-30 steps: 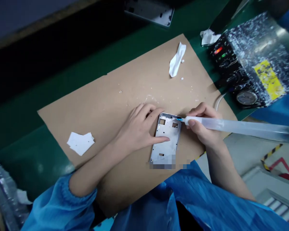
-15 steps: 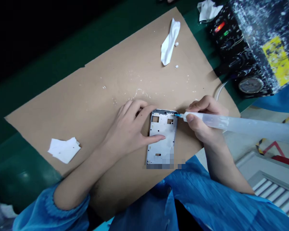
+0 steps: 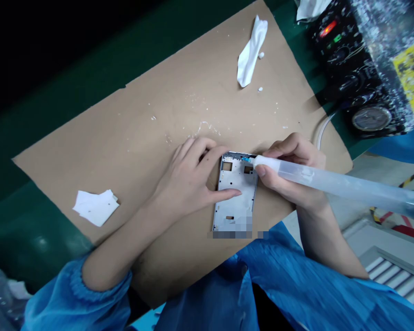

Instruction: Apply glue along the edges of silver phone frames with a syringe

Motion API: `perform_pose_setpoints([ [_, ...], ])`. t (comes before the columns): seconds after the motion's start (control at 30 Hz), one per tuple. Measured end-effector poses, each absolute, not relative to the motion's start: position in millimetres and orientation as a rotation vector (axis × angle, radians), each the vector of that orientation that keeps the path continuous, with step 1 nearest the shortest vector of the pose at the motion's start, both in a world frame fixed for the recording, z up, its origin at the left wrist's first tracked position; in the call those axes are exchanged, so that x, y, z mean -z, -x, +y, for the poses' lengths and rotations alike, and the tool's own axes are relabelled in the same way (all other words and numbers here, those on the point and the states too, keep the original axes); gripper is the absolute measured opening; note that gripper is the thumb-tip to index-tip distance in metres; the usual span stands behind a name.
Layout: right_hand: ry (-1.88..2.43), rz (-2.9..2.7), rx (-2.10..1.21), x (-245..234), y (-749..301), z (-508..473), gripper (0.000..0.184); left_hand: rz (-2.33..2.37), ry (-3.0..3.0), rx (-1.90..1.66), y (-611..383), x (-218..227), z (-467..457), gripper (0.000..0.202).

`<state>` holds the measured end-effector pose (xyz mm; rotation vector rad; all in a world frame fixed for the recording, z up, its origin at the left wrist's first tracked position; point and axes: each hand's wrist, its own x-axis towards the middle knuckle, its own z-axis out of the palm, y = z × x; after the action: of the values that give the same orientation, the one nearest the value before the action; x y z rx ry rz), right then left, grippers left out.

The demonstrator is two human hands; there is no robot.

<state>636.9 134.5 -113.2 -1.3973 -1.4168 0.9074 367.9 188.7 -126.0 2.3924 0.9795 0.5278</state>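
Observation:
A flat, silvery phone frame (image 3: pixel 236 202) with small rectangular cut-outs lies on brown cardboard. My left hand (image 3: pixel 189 177) steadies it, the index finger at its upper left corner and the thumb across its face. In my right hand (image 3: pixel 293 168) is a translucent glue syringe (image 3: pixel 334 181), pinched between thumb and fingers near its white front end. Its blue needle tip (image 3: pixel 247 159) is over the frame's upper edge, towards the right corner. Whether the tip touches the metal I cannot tell. A pixelated patch hides the frame's lower end.
The cardboard sheet (image 3: pixel 152 151) covers part of a green table (image 3: pixel 55 110). White paper pieces (image 3: pixel 95 207) sit at left, and a folded white wipe (image 3: pixel 251 50) is at the far side. A stained dispenser box (image 3: pixel 372 69) with a gauge and clear tube (image 3: pixel 323 128) stands at upper right.
The syringe tip has moved left along the frame's upper edge, from the right corner inward. My left hand keeps its place on the frame. The whole view has shifted slightly.

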Motion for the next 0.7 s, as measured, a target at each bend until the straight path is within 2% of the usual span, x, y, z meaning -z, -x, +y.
perform_pose_setpoints([
  [0.7, 1.46, -1.497, -0.803, 116.3, -636.4, 133.2, 0.034, 0.988, -2.394, -0.532, -369.1, 127.0, 187.4, 0.073],
])
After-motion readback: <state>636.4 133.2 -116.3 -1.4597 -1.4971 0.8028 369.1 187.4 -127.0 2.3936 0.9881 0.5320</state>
